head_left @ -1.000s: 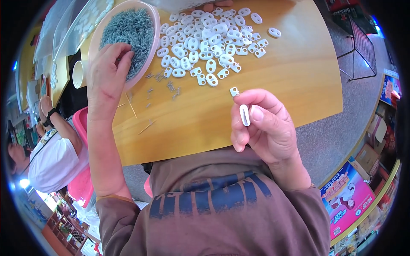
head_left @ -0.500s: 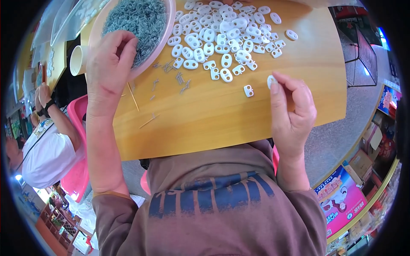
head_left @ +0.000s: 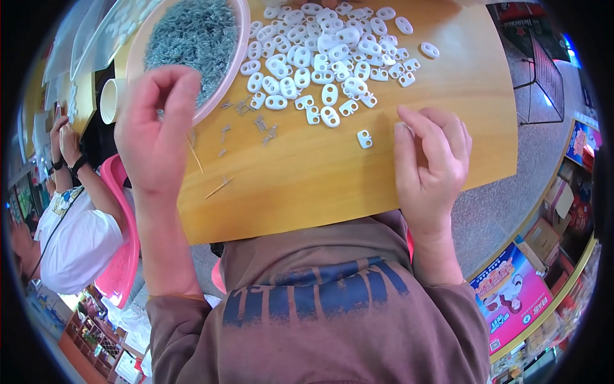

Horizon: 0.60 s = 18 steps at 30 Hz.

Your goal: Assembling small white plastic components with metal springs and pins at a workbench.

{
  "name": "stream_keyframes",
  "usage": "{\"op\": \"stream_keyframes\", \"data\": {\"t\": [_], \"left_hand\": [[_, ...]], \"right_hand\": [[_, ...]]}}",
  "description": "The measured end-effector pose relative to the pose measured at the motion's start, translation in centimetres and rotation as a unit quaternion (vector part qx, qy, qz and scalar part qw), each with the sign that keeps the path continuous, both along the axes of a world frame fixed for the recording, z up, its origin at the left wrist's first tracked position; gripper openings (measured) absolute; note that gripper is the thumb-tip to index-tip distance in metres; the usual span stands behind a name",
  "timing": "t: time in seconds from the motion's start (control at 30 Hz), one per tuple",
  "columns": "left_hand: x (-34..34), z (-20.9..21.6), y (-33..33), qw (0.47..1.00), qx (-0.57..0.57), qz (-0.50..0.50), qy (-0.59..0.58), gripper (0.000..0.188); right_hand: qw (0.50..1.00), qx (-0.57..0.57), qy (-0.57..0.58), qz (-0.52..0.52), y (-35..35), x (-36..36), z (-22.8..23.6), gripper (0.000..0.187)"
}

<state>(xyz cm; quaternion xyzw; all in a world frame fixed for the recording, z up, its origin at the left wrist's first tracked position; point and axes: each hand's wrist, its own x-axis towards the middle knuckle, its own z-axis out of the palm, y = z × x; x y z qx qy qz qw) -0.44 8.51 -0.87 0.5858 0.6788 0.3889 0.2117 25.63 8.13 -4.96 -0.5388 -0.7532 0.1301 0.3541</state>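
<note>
My left hand (head_left: 153, 128) is raised beside a pink basin (head_left: 244, 51) heaped with small grey metal springs (head_left: 192, 38). Its thumb and fingertips are pinched together, slightly blurred; what they hold is too small to make out. Over the table's right half, my right hand (head_left: 432, 157) is closed, thumb against forefinger, on a white two-hole cord lock that the fingers now mostly cover. One loose cord-lock part (head_left: 364, 139) lies just left of that hand. Beyond it spreads a pile of white two-hole cord-lock parts (head_left: 339, 45). Several loose springs (head_left: 262, 123) lie near the basin.
Two thin wooden sticks (head_left: 219, 187) lie on the wooden table (head_left: 307, 179) near its left front. A cream cylinder (head_left: 110, 101) stands left of the basin. At far left a person in white (head_left: 83, 237) sits on a pink chair (head_left: 121, 256). Boxes (head_left: 543, 237) line the right side.
My left hand has moved back from over the springs, toward me and left. The right hand has shifted slightly left, and its fingers now cover the white cord lock that showed before.
</note>
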Motion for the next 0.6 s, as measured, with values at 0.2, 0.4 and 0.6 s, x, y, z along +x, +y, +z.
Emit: {"op": "stream_keyframes", "data": {"t": [0.2, 0.4, 0.6], "left_hand": [[3.7, 1.4, -3.0, 0.886, -0.174, -0.092, -0.420, 0.009], [5.9, 0.2, -4.3, 0.758, -0.302, -0.127, -0.564, 0.012], [8.4, -0.4, -4.5, 0.738, -0.351, -0.132, -0.561, 0.015]], "right_hand": [[0.984, -0.028, 0.148, 0.092, -1.8, -1.7, 1.0, 0.017], [0.903, -0.170, 0.334, 0.209, -2.4, -2.7, 2.5, 0.025], [0.908, -0.155, 0.326, 0.214, -2.6, -0.9, 1.7, 0.019]]}}
